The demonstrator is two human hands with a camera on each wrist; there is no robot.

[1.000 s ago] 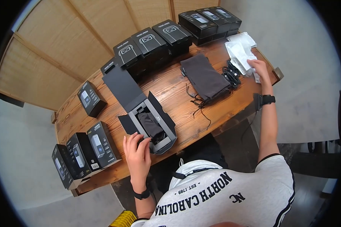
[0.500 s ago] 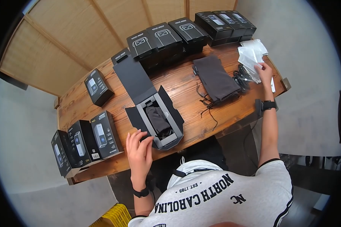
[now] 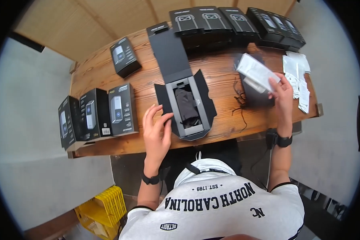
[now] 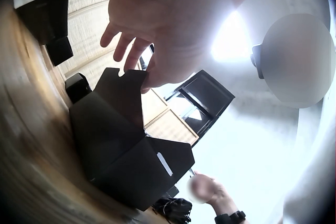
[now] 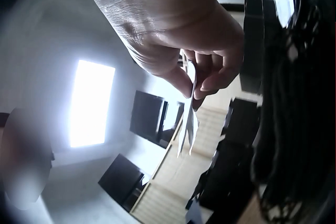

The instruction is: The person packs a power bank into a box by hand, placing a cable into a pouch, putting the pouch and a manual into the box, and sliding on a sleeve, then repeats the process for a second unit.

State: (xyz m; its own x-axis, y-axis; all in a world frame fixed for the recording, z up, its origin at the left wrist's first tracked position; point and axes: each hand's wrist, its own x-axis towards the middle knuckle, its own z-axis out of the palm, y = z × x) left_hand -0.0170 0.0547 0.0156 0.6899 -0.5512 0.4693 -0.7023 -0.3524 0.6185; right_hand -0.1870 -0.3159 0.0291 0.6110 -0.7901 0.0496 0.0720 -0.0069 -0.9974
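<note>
My right hand [image 3: 282, 90] pinches a folded white paper leaflet [image 3: 258, 72] above a dark drawstring pouch [image 3: 262, 98]. In the right wrist view the leaflet's thin edges [image 5: 190, 121] hang between thumb and fingers. An open black box [image 3: 207, 96] with a grey insert stands at the table's front, lid folded back. Inside it lies a dark cloth bundle [image 3: 186, 106]. My left hand [image 3: 158, 130] hovers at the box's left front side, fingers loosely bent and near the side flap [image 4: 121, 85], with nothing held.
More white papers [image 3: 298, 76] lie at the table's right end. Closed black boxes [image 3: 204, 24] line the back edge, several more boxes [image 3: 122, 110] stand at the front left, and a single box [image 3: 125, 58] sits behind them. A yellow crate [image 3: 102, 212] is below the table.
The right hand has picked a leaflet from the white papers and carried it left over the pouch. The left hand stays beside the open box. The head view has shifted.
</note>
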